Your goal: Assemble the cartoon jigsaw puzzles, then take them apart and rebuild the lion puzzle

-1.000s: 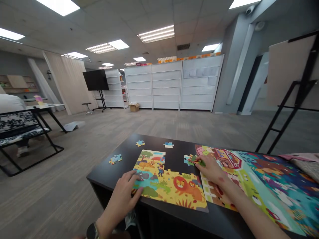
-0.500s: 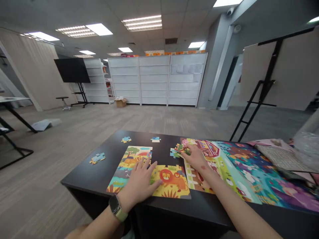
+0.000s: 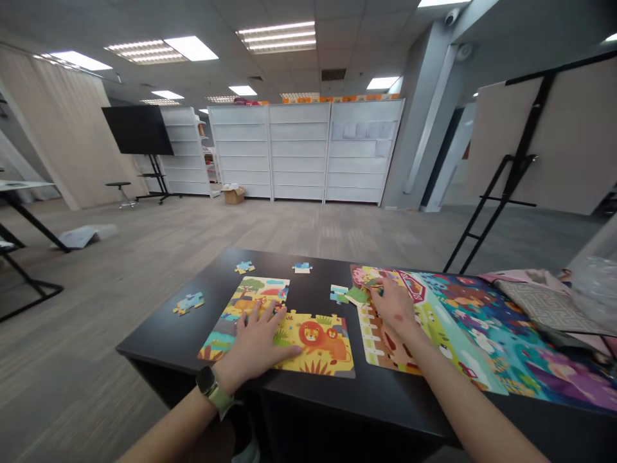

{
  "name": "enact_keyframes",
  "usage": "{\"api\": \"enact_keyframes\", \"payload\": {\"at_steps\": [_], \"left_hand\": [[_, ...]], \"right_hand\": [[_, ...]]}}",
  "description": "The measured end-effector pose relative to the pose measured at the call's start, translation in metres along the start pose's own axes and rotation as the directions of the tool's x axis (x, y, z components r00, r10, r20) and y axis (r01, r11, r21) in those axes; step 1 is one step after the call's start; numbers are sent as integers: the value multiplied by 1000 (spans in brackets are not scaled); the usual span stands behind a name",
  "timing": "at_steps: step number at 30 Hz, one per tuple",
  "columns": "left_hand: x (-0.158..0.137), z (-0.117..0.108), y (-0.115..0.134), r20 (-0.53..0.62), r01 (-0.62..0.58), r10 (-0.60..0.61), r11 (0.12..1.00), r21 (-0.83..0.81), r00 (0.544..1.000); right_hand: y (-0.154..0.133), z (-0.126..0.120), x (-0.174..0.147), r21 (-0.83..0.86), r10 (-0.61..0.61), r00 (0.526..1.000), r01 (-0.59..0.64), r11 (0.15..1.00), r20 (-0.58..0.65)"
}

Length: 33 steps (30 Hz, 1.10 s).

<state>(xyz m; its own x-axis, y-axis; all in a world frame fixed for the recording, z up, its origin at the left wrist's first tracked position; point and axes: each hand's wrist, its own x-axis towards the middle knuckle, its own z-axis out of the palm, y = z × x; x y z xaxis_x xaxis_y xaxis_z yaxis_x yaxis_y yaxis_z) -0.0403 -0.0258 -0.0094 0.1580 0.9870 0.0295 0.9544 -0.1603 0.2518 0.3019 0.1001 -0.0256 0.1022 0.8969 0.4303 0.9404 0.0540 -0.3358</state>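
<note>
My left hand (image 3: 258,344) lies open, fingers spread, on a partly joined jigsaw puzzle. Its joined part (image 3: 318,337) shows a lion and cub on yellow, and another part runs up the left side. My right hand (image 3: 393,305) is closed, fingertips pinching what looks like a puzzle piece (image 3: 372,283), mostly hidden by the fingers. Just left of it lies a green piece (image 3: 357,296), at the edge of a farm picture (image 3: 380,341), and a blue-and-green piece (image 3: 339,294) on the table.
Loose blue-and-yellow pieces (image 3: 189,303) lie on the black table (image 3: 159,328), with another piece (image 3: 245,267) and a blue one (image 3: 302,267) toward the far edge. A colourful animal picture (image 3: 501,334) covers the right side, beside a patterned cloth bag (image 3: 544,305).
My left hand and the joined puzzle have shifted left, away from the farm picture. My right hand has moved right, off the green piece.
</note>
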Motion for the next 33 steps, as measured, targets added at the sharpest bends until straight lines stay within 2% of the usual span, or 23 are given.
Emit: {"api": "enact_keyframes", "payload": {"at_steps": [5, 10, 13, 20, 24, 28, 30, 33], "left_hand": [[-3, 7, -3, -117, -92, 94, 996, 22, 989], [-4, 9, -8, -151, -103, 109, 994, 43, 983], [-6, 10, -12, -133, -107, 112, 993, 42, 985], [-13, 9, -16, -114, -86, 87, 996, 16, 990], [-14, 6, -15, -110, -96, 97, 995, 7, 989], [-14, 6, -14, -112, -98, 99, 995, 12, 989], [-15, 7, -14, -113, -98, 99, 995, 13, 989], [-15, 8, -14, -107, -99, 101, 995, 22, 989]], "right_hand": [[-12, 2, -3, 44, -157, 986, 155, 987, 51], [-30, -3, -9, 140, -335, 920, 311, 940, 203], [-35, -5, -12, 176, -360, 903, 325, 929, 235], [-33, -1, -12, 220, -355, 909, 309, 925, 219], [-30, 2, -9, 200, -298, 930, 257, 946, 214], [-27, 2, -7, 326, -248, 946, 173, 929, 206], [-27, 1, -7, 476, -172, 964, 56, 877, 204], [-29, 2, -7, 694, -66, 954, -163, 702, 291]]}}
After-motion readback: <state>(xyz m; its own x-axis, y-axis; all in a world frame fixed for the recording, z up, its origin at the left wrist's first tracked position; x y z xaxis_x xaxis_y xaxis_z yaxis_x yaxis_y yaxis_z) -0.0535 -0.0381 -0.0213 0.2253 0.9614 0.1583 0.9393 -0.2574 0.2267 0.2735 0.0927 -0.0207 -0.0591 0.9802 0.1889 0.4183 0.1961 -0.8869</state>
